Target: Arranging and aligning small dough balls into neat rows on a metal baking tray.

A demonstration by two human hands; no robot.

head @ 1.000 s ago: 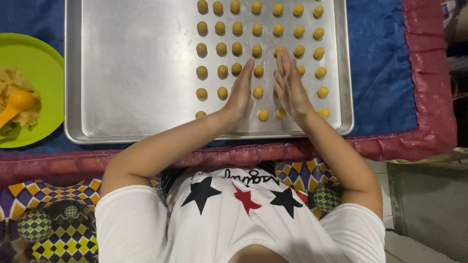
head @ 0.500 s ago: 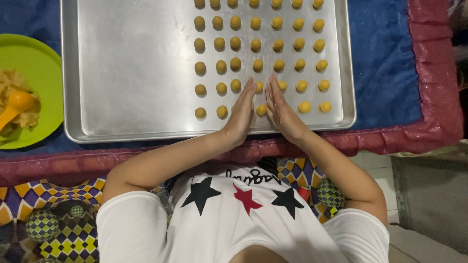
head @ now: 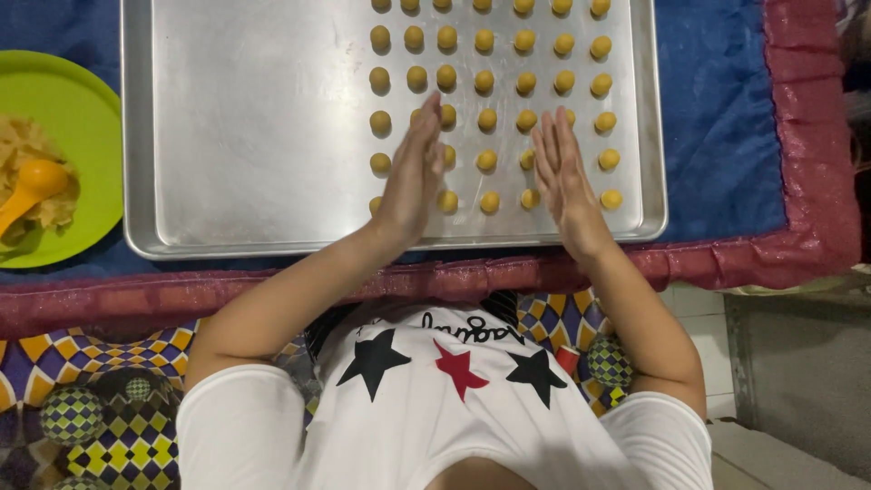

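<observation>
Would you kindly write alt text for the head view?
Two open hands, left hand and right hand, held apart above a metal baking tray with rows of small yellow dough balls. A green plate with an orange spoon sits left.

We see no pkgs, labels, signs or screens here; only print is on the white shirt (head: 454, 399), w/ black and red stars.

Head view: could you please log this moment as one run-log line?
left hand: open, flat, over tray | right hand: open, apart from left | dough balls: in rows | green plate: left of tray
</observation>
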